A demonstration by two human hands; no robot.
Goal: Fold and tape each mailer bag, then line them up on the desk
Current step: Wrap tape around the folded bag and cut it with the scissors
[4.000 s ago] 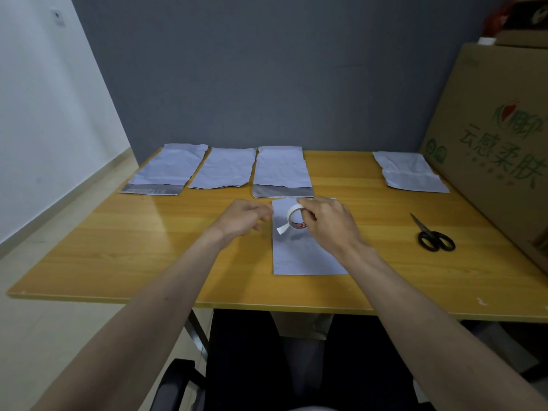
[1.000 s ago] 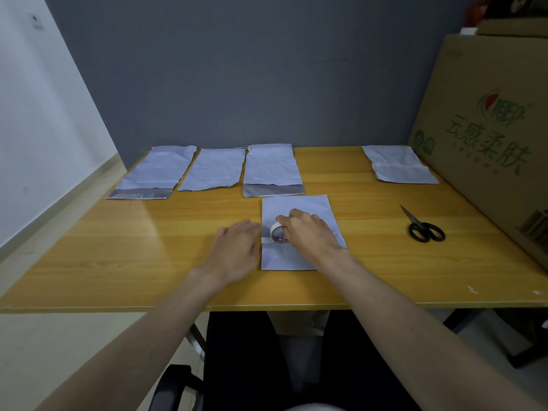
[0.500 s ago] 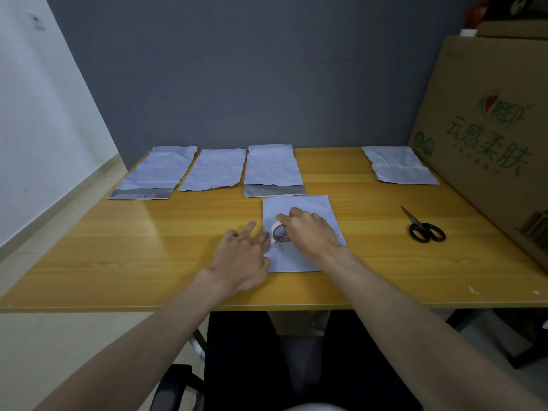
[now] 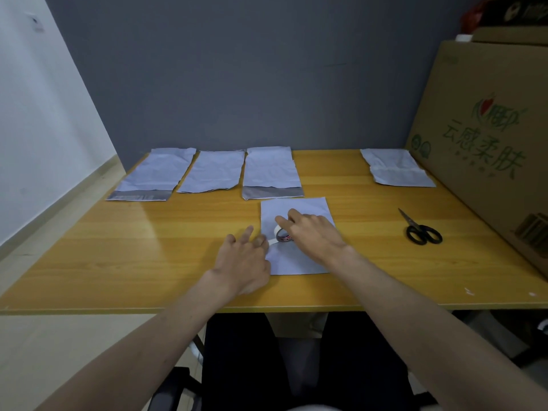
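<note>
Black scissors (image 4: 422,231) on desk, big cardboard box (image 4: 486,137) right

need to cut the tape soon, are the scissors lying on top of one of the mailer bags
No, the scissors lie on bare desk wood, apart from every mailer bag, to the right of the right hand.
</note>
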